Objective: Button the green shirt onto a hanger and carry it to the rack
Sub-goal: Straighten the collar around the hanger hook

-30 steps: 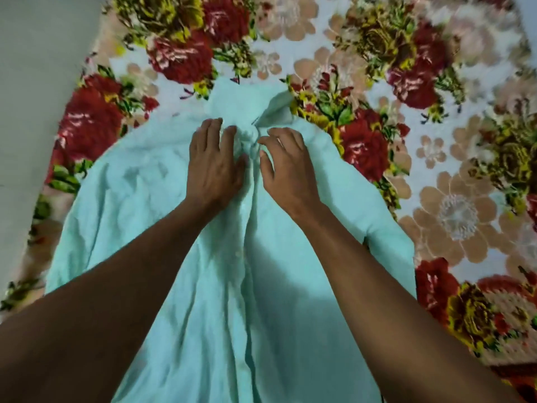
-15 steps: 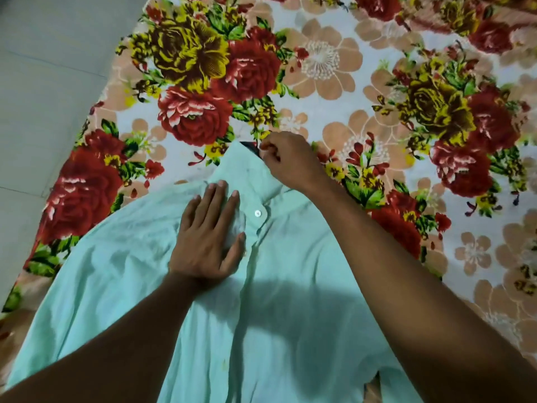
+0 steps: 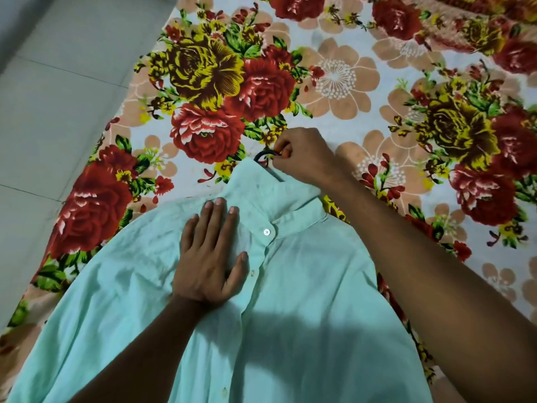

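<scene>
A pale green shirt point(image 3: 305, 286) lies face up on a flowered bedsheet, its collar pointing away from me and the top white button point(image 3: 266, 232) closed. The dark hook of a hanger point(image 3: 263, 155) sticks out above the collar; the rest of the hanger is hidden inside the shirt. My right hand point(image 3: 302, 155) is closed around that hook. My left hand point(image 3: 210, 254) lies flat, fingers spread, on the shirt's chest just left of the button placket.
The flowered bedsheet point(image 3: 334, 77) covers the bed beyond and to the right of the shirt. A grey tiled floor point(image 3: 52, 97) runs along the bed's left edge.
Both hands were at the collar button a second ago. My right hand has since moved up to the hanger hook and gripped it; my left hand has flattened on the shirt's chest.
</scene>
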`<state>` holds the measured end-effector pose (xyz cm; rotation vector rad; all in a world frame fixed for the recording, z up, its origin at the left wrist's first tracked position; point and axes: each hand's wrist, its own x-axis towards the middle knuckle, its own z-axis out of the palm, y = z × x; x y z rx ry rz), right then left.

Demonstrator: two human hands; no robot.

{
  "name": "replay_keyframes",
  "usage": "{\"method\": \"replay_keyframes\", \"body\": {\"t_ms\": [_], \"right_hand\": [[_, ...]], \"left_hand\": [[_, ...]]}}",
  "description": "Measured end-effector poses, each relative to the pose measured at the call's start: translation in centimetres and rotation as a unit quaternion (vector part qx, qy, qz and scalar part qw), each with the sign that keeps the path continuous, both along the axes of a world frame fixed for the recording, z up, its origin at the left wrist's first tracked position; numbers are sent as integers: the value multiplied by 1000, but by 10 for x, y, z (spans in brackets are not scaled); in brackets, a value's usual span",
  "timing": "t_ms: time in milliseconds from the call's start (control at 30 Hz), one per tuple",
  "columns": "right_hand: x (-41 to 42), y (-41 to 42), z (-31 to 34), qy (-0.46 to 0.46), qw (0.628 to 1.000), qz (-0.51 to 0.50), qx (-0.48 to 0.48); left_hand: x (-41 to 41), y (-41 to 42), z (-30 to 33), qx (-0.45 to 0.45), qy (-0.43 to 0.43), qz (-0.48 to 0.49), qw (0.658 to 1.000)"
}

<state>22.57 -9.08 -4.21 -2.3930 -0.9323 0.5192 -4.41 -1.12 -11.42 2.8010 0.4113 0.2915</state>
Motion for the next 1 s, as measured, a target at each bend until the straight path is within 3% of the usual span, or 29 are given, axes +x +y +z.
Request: {"method": "replay_keyframes", "body": {"t_ms": [733,833,1000], "right_hand": [[-13,-40,-8,-16,992,-114,-46],[-24,-70,-2,55,984,-154,-77],[-55,-91,11,180,978,-98,-51]], "left_hand": [[-4,2,0,-32,37,34,998],[-4,2,-1,-33,33,35,998],[-4,2,-2,-27,33,39,998]]}}
